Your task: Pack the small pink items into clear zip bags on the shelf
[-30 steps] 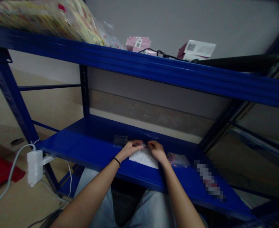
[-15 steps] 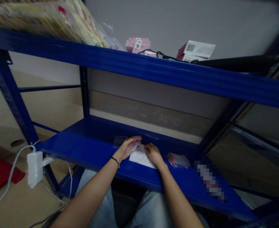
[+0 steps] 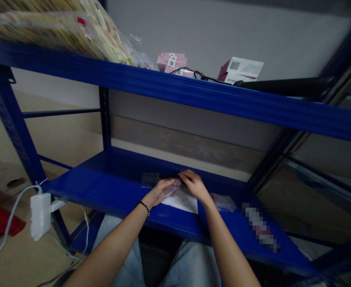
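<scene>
My left hand (image 3: pixel 160 192) is closed on a small clear plastic bag (image 3: pixel 172 188), held above a white sheet of paper (image 3: pixel 183 202) on the blue shelf. Close by, at the bag's upper right, is my right hand (image 3: pixel 193 184), its fingers bent and drawn together; whether something small is between them I cannot make out. Flat on the shelf to the left of my left hand lies another clear bag (image 3: pixel 149 180). Right of my right forearm is a pile of small clear bags (image 3: pixel 224 202) with pinkish bits.
The blue lower shelf (image 3: pixel 103 187) has a blurred-out item (image 3: pixel 261 229) at its right. Above, the upper shelf beam (image 3: pixel 151 81) carries a large plastic-wrapped bundle (image 3: pixel 52 36), pink boxes (image 3: pixel 172 61), white-and-maroon boxes (image 3: pixel 244 67) and a black tube (image 3: pixel 286 85). A white power adapter (image 3: pixel 40 215) hangs at the left.
My right hand has risen off the paper toward the bag in my left hand. My left hand, with the bag, has shifted slightly lower.
</scene>
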The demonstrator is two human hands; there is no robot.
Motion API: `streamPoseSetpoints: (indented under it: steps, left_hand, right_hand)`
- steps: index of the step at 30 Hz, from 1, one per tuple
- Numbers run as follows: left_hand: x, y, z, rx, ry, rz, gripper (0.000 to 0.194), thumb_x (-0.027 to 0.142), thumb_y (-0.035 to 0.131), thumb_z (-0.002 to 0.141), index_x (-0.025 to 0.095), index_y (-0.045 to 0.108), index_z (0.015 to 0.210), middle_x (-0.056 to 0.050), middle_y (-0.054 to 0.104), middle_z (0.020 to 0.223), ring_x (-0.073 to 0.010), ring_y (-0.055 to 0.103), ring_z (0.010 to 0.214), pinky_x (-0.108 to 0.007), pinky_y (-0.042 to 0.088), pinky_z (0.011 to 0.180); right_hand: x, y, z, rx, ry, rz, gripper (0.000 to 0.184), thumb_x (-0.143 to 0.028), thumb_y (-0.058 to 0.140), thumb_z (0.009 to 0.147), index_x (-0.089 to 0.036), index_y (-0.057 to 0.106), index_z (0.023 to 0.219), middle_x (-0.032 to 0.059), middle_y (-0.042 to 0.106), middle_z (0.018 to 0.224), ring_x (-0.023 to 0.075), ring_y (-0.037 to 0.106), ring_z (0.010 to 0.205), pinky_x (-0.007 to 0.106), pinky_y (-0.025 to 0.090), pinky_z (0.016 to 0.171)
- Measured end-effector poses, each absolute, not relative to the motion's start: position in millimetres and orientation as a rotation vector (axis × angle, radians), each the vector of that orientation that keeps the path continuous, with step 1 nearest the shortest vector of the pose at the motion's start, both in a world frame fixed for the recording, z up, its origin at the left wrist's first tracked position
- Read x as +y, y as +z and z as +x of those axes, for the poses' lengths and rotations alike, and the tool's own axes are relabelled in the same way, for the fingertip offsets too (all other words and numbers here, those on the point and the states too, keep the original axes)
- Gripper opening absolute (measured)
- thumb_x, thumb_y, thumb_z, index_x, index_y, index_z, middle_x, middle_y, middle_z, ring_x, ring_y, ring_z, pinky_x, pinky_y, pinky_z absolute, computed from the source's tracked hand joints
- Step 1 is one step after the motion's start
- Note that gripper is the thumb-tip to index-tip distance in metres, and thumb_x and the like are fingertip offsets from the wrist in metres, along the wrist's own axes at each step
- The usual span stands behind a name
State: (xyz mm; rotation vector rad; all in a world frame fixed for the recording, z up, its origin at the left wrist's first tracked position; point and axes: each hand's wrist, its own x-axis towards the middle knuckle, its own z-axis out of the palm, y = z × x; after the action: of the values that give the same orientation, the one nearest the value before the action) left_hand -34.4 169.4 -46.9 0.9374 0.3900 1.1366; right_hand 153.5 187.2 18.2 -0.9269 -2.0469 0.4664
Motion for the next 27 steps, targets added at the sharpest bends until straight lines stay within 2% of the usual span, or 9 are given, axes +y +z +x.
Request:
streamPoseSetpoints:
  steps: [4, 8, 12, 19, 27]
  left_hand:
    - [170, -46, -40, 0.436, 1.129, 0.918, 0.045, 0.038, 0.079, 0.073, 0.008, 0.074, 0.106, -0.015, 0.073, 0.096, -0.0215, 0.066, 0.084, -0.031, 0.048, 0.075]
    - [172, -47, -43, 0.477, 1.148, 0.92, 0.045, 0.039, 0.08, 0.072, 0.009, 0.075, 0.105, -0.015, 0.073, 0.094, -0.0206, 0.065, 0.083, -0.029, 0.047, 0.073]
    - [176, -49, -44, 0.484, 1.136, 0.951, 0.043, 0.037, 0.078, 0.075, 0.009, 0.074, 0.107, -0.016, 0.073, 0.101, -0.021, 0.065, 0.086, -0.029, 0.047, 0.074]
    - [182, -55, -47, 0.483, 1.139, 0.976, 0.04, 0.035, 0.076, 0.079, 0.01, 0.073, 0.11, -0.017, 0.073, 0.102, -0.0226, 0.066, 0.088, -0.03, 0.046, 0.074]
    - [178, -56, -48, 0.494, 1.141, 0.982, 0.042, 0.038, 0.077, 0.078, 0.009, 0.074, 0.108, -0.016, 0.073, 0.1, -0.0229, 0.066, 0.089, -0.03, 0.045, 0.075]
  right_hand:
    - [206, -10, 178, -1.98, 0.373, -1.169, 0.026, -0.024, 0.048, 0.091, -0.021, 0.072, 0.102, 0.0076, 0.069, 0.101, 0.0204, 0.064, 0.094, 0.031, 0.047, 0.083]
    - [221, -44, 191, -2.162, 0.278, -1.402, 0.026, -0.013, 0.051, 0.086, -0.017, 0.073, 0.097, 0.0101, 0.066, 0.101, 0.0199, 0.062, 0.096, 0.029, 0.045, 0.087]
    - [225, -61, 187, -2.294, 0.188, -1.459, 0.023, -0.016, 0.052, 0.089, -0.02, 0.074, 0.097, 0.0088, 0.063, 0.1, 0.0191, 0.058, 0.096, 0.028, 0.044, 0.087]
    - [223, -62, 182, -2.374, 0.072, -1.365, 0.022, -0.017, 0.052, 0.091, -0.021, 0.073, 0.096, 0.0083, 0.061, 0.102, 0.0207, 0.054, 0.101, 0.029, 0.043, 0.088]
    - [218, -42, 176, -2.329, 0.104, -1.26, 0.021, -0.015, 0.051, 0.09, -0.02, 0.071, 0.092, 0.0071, 0.06, 0.102, 0.0194, 0.053, 0.099, 0.03, 0.043, 0.088]
